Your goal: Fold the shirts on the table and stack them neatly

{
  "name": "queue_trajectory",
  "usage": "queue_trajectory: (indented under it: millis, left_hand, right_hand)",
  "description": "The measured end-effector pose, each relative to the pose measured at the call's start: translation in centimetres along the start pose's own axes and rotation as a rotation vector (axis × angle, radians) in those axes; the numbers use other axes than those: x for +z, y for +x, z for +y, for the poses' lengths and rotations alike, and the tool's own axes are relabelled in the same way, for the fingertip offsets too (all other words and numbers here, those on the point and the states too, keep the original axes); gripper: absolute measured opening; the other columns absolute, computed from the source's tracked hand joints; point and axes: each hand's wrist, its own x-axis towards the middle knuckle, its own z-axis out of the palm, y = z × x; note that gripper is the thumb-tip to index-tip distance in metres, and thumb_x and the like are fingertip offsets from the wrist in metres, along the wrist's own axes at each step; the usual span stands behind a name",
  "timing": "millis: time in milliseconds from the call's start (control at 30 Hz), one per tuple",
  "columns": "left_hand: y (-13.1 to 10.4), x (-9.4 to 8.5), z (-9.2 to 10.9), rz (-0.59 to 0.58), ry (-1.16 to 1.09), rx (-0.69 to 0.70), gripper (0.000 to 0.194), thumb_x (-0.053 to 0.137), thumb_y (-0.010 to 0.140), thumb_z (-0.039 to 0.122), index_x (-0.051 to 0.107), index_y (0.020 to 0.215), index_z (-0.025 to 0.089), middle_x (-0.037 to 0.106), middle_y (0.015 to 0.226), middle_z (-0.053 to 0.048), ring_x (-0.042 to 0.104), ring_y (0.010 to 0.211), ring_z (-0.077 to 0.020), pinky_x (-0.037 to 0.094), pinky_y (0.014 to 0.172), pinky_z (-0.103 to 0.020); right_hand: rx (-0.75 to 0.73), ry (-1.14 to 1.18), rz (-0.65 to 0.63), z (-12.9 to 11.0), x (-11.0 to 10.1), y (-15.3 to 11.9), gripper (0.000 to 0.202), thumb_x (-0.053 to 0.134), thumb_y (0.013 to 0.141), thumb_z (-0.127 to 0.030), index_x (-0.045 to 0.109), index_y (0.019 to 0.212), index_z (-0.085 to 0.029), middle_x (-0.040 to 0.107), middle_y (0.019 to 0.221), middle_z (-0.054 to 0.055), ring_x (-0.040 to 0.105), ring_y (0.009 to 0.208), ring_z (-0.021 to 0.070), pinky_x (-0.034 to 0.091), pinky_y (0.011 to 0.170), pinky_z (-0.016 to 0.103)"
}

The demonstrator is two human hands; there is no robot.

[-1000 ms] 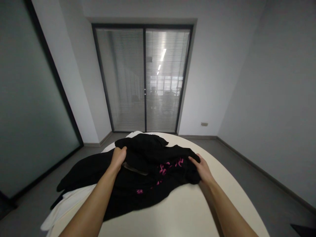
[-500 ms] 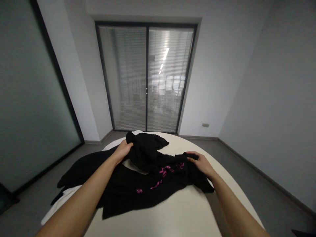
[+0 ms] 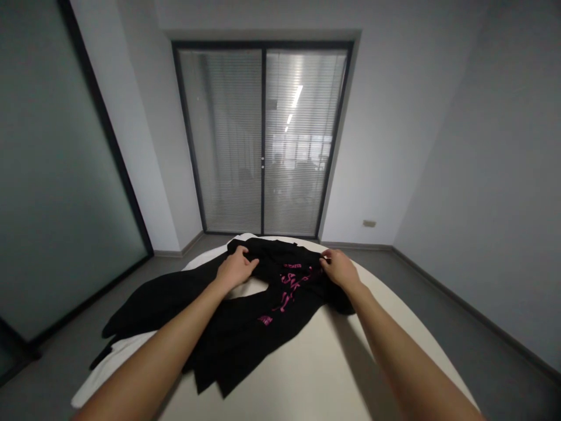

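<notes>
A black shirt (image 3: 249, 327) with pink lettering lies rumpled across the table, its near edge ending in pointed corners. My left hand (image 3: 236, 270) rests at its far left part, thumb and fingers apart, beside a gap where the tabletop shows. On the right, my right hand (image 3: 340, 269) pinches the shirt's upper right edge between thumb and fingers. Another dark piece of clothing (image 3: 153, 298) lies to the left, partly covered by my left forearm. White cloth (image 3: 118, 356) shows underneath it.
The round cream table (image 3: 307, 374) has a curved edge on the right. Beyond it stand a glass door with blinds (image 3: 232, 146) and grey walls. A frosted glass panel (image 3: 56, 175) is on the left.
The bunched cloth that my left hand lifted has come down and lies spread at the far side. My right hand moved farther away and slightly left, taking the shirt's edge along.
</notes>
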Motion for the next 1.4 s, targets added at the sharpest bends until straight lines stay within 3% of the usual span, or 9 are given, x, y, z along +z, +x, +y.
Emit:
queue_trajectory:
  millis: [67, 200, 333, 433, 733, 900, 1000, 1133, 1400]
  left_hand:
    - [-2.7, 1.1, -0.5, -0.108, 0.056, -0.008, 0.050, 0.087, 0.052, 0.048, 0.066, 0.090, 0.023, 0.071, 0.073, -0.005, 0.070, 0.087, -0.0350, 0.046, 0.088, -0.042]
    - [-6.8, 2.1, -1.9, -0.280, 0.241, 0.119, 0.058, 0.084, 0.057, 0.052, 0.065, 0.103, 0.023, 0.073, 0.087, -0.009, 0.069, 0.088, -0.0347, 0.045, 0.078, -0.036]
    - [-8.0, 1.9, -3.4, -0.216, 0.279, 0.180, 0.022, 0.069, 0.078, 0.039, 0.067, 0.093, 0.023, 0.073, 0.089, -0.009, 0.068, 0.087, -0.0298, 0.043, 0.075, -0.033]
    - [-7.5, 1.2, -4.3, -0.155, 0.228, 0.186, 0.015, 0.063, 0.085, 0.036, 0.068, 0.081, 0.023, 0.073, 0.084, -0.006, 0.067, 0.082, -0.0254, 0.042, 0.073, -0.030]
    - [-5.6, -2.8, -7.3, 0.037, 0.304, -0.013, 0.017, 0.057, 0.088, 0.037, 0.065, 0.092, 0.023, 0.071, 0.084, -0.007, 0.068, 0.084, -0.0261, 0.041, 0.067, -0.030]
    - [-7.5, -3.1, -4.7, 0.041, 0.452, 0.074, 0.025, 0.057, 0.088, 0.047, 0.059, 0.100, 0.025, 0.069, 0.096, -0.006, 0.066, 0.089, -0.0269, 0.042, 0.067, -0.031]
    - [-9.0, -2.7, -3.5, -0.101, 0.468, 0.110, 0.036, 0.067, 0.078, 0.056, 0.059, 0.095, 0.026, 0.069, 0.095, -0.006, 0.067, 0.084, -0.0296, 0.043, 0.068, -0.033]
    - [-9.5, -1.8, -4.7, -0.139, 0.477, 0.068, 0.034, 0.078, 0.068, 0.036, 0.063, 0.096, 0.024, 0.071, 0.099, -0.012, 0.067, 0.091, -0.0353, 0.045, 0.077, -0.039]
    - [-5.9, -3.5, -7.1, -0.027, -0.071, -0.022, 0.021, 0.072, 0.074, 0.033, 0.068, 0.091, 0.022, 0.074, 0.091, -0.007, 0.069, 0.095, -0.0278, 0.050, 0.085, -0.035]
  right_hand:
    - [-0.057, 0.090, -0.128, -1.5, 0.5, -1.7, 0.022, 0.056, 0.091, -0.033, 0.070, 0.102, -0.021, 0.072, 0.098, 0.009, 0.066, 0.093, 0.0237, 0.047, 0.083, 0.033]
    - [-0.169, 0.229, -0.321, -3.8, 1.7, -6.5, 0.037, 0.060, 0.087, -0.052, 0.067, 0.108, -0.021, 0.070, 0.103, 0.008, 0.065, 0.094, 0.0233, 0.047, 0.083, 0.034]
    - [-0.254, 0.271, -0.378, -4.9, 3.1, -11.1, 0.063, 0.075, 0.075, -0.049, 0.054, 0.128, -0.020, 0.060, 0.127, 0.012, 0.059, 0.113, 0.0270, 0.045, 0.096, 0.038]
    - [-0.357, 0.212, -0.330, -4.4, 4.1, -12.9, 0.032, 0.067, 0.085, -0.037, 0.060, 0.111, -0.021, 0.054, 0.138, 0.014, 0.049, 0.129, 0.0289, 0.039, 0.107, 0.042]
    - [-0.221, -0.060, -0.123, 3.4, 3.2, -10.8, 0.020, 0.050, 0.091, -0.017, 0.064, 0.106, -0.016, 0.055, 0.136, 0.017, 0.049, 0.127, 0.0287, 0.042, 0.105, 0.042]
    - [-0.191, -0.137, 0.004, 1.7, 1.2, -11.5, 0.044, 0.057, 0.076, -0.006, 0.064, 0.117, -0.020, 0.053, 0.138, 0.016, 0.044, 0.127, 0.0337, 0.040, 0.100, 0.046]
    - [-0.390, 0.044, -0.126, -1.4, -0.4, -13.2, 0.036, 0.056, 0.079, -0.010, 0.067, 0.108, -0.027, 0.060, 0.126, 0.007, 0.049, 0.120, 0.0271, 0.037, 0.101, 0.042]
    - [-0.634, 0.288, -0.556, -3.4, -1.2, -15.0, 0.031, 0.074, 0.075, -0.031, 0.070, 0.106, -0.030, 0.063, 0.119, 0.002, 0.054, 0.112, 0.0227, 0.041, 0.098, 0.034]
    - [-0.369, 0.383, -0.592, 0.4, -1.6, -13.4, 0.014, 0.058, 0.086, -0.032, 0.067, 0.091, -0.022, 0.069, 0.084, 0.001, 0.059, 0.076, 0.0172, 0.043, 0.067, 0.026]
